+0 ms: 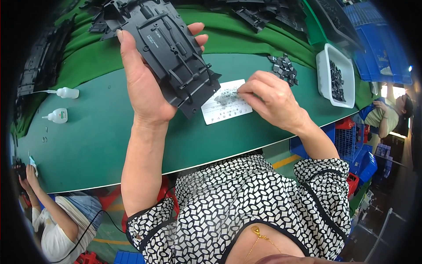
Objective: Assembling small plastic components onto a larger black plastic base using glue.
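The left hand [145, 88] grips a dark plastic panel [169, 48] above the middle of the bench [96, 145]. The right hand [272, 99] pinches tiny grey bits [226, 97] on a white card [225, 108] beside it. Best to pick one bit and hold the panel steady.

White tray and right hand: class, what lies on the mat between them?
In the head view, a heap of small black parts lies between the white tray and the right hand.
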A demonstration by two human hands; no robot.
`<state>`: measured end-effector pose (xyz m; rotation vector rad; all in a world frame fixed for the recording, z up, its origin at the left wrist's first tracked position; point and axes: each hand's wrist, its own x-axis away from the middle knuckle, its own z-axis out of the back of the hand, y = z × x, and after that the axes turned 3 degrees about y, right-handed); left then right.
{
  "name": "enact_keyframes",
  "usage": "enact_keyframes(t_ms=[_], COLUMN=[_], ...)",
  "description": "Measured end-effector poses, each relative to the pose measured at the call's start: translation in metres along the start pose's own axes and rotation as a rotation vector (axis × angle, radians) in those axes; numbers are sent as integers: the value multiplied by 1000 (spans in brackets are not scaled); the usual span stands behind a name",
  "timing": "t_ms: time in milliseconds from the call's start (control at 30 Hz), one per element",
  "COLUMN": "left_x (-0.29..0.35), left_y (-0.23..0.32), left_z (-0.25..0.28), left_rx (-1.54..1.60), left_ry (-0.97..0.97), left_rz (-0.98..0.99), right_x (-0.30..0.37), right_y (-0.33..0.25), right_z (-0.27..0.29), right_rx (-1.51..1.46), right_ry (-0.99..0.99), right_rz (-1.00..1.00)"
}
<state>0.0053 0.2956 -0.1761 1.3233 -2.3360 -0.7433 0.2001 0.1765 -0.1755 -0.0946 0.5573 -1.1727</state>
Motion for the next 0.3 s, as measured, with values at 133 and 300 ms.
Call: enact_keyframes(t_ms=[133, 300], left_x=[-1, -1], left_y=[0, -1], left_z=[1, 0], left_rx=[-24, -51], left_ry=[-2, -1], left_rz=[-3, -7], right_x=[0, -8], right_y=[-5, -1], right_z=[1, 3], right_rx=[-208, -125], right_ry=[-115, -188], right_rz=[-304, -442])
